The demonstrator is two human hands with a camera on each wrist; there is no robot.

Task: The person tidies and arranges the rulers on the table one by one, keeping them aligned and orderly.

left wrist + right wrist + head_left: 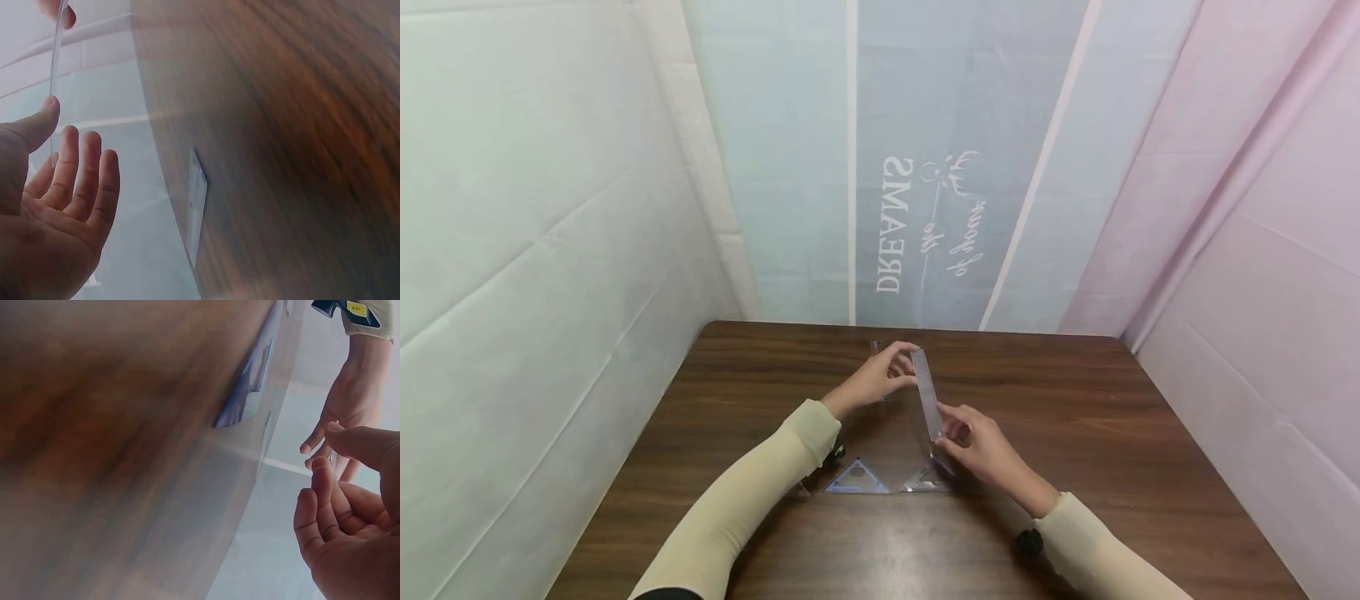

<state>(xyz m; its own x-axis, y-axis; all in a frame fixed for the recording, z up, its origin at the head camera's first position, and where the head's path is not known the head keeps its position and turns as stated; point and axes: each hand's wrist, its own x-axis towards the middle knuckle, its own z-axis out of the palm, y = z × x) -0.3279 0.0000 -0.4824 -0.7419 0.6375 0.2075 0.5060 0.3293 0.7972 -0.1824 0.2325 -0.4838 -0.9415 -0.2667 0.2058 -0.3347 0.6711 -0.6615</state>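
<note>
A clear plastic ruler (927, 392) is held up above the table, tilted, between both hands. My left hand (874, 379) pinches its far end between thumb and index finger; the other fingers spread loosely, as the left wrist view shows. Lower down, my right hand (987, 450) grips the near end with thumb and fingertips. Seen edge-on in the left wrist view, the ruler (55, 59) is a thin strip. Below the hands lie a blue-edged set square (857, 492) and a clear triangle (917, 482), partly overlapped by the right hand's side.
Behind the left hand, another clear flat piece (876, 345) lies on the brown wooden table (1075, 400), partly hidden. A small clear piece (803, 490) shows by the left sleeve. Fabric curtains (790, 167) surround the table's back and sides.
</note>
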